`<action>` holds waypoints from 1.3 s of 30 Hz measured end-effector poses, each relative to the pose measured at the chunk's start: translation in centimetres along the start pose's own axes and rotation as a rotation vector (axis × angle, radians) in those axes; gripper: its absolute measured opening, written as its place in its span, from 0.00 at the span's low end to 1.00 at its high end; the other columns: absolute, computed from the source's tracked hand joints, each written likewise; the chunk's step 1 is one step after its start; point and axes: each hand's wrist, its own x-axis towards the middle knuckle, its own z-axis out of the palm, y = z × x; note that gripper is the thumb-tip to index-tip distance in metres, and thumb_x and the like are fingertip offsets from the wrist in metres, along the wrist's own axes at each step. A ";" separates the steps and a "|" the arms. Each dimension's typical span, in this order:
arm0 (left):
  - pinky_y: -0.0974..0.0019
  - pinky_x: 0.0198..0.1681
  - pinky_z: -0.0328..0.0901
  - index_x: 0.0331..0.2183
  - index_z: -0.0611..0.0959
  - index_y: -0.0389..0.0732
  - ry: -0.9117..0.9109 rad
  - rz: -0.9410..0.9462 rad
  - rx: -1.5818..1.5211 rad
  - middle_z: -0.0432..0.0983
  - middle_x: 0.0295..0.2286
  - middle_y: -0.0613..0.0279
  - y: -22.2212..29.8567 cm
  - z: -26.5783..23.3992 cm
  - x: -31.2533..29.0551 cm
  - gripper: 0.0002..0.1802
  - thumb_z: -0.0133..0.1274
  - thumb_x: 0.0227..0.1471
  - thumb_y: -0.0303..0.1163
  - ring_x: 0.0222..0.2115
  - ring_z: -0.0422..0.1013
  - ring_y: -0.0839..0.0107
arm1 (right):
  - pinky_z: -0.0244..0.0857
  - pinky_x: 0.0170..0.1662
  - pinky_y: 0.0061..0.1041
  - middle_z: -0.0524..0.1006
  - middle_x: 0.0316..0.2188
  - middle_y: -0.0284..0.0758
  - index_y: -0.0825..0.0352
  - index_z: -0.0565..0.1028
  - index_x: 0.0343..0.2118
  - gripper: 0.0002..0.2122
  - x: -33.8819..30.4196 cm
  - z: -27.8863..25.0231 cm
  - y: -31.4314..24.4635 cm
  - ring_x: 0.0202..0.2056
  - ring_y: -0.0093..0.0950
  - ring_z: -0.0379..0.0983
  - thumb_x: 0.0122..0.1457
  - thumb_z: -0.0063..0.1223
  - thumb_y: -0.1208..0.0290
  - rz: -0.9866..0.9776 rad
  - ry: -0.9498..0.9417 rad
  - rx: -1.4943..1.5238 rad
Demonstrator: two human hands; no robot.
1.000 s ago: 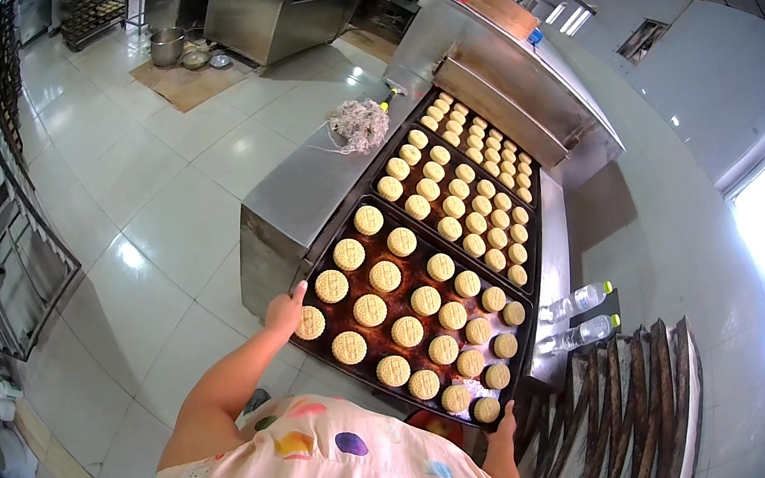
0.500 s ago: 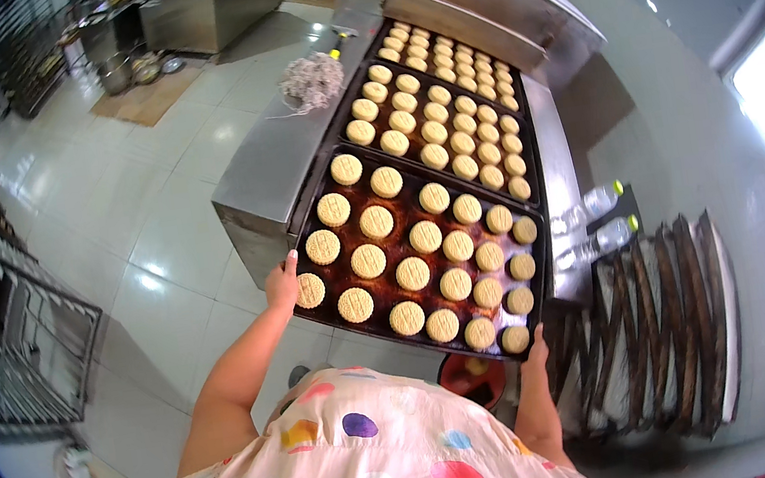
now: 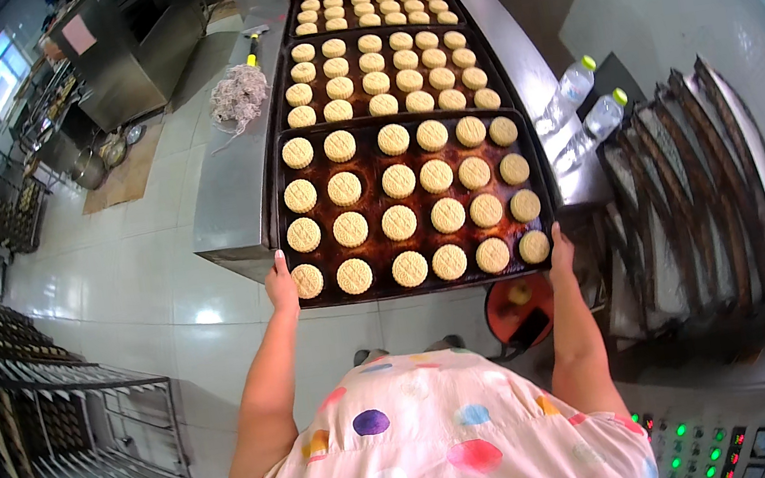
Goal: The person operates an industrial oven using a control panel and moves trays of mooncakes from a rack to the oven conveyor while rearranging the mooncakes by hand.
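- At the near end of a steel counter (image 3: 230, 197), a dark baking tray (image 3: 423, 284) is held level, its far edge meeting a second tray (image 3: 397, 117) of the same kind.
- Left hand (image 3: 281, 287) clamps the tray's near left corner, thumb on the rim; the right hand (image 3: 560, 251) grips the near right corner the same way.
- Round pale biscuits (image 3: 400, 222) with patterned tops fill the held tray in four rows of six, spaced apart on a brown, greasy surface.
- Second tray and a third tray (image 3: 367, 6) beyond it carry more biscuits in rows.
- Two clear plastic bottles (image 3: 580, 113) with green caps lie just right of the trays.
- Beside the trays on the left rests a tangled grey cloth (image 3: 238, 96).
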 end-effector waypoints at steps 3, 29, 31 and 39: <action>0.57 0.41 0.61 0.38 0.78 0.28 0.021 0.030 0.009 0.75 0.33 0.43 -0.6 0.0 0.4 0.37 0.42 0.54 0.59 0.35 0.70 0.52 | 0.60 0.46 0.25 0.75 0.40 0.38 0.78 0.73 0.43 0.27 -0.1 0.2 0.1 0.40 0.25 0.67 0.57 0.50 0.50 -0.013 0.009 0.000; 0.54 0.40 0.61 0.34 0.78 0.23 0.028 0.034 0.188 0.75 0.32 0.39 -0.5 0.4 0.6 0.43 0.37 0.54 0.62 0.33 0.69 0.49 | 0.63 0.44 0.31 0.76 0.34 0.51 0.73 0.74 0.40 0.25 0.0 -0.1 0.9 0.39 0.42 0.73 0.59 0.43 0.50 -0.186 0.077 -0.301; 0.58 0.41 0.61 0.35 0.77 0.23 -0.016 0.017 0.167 0.74 0.33 0.46 -0.2 0.3 0.6 0.42 0.39 0.54 0.62 0.33 0.68 0.57 | 0.63 0.44 0.31 0.76 0.34 0.51 0.73 0.74 0.40 0.25 0.0 -0.2 0.9 0.38 0.41 0.74 0.59 0.43 0.50 -0.181 0.083 -0.295; 0.55 0.39 0.61 0.33 0.77 0.22 0.014 0.044 0.150 0.75 0.31 0.42 -0.5 0.3 0.7 0.42 0.38 0.55 0.61 0.32 0.69 0.53 | 0.64 0.43 0.31 0.77 0.33 0.51 0.73 0.75 0.40 0.25 -0.3 0.0 0.3 0.38 0.41 0.74 0.59 0.43 0.49 -0.182 0.085 -0.298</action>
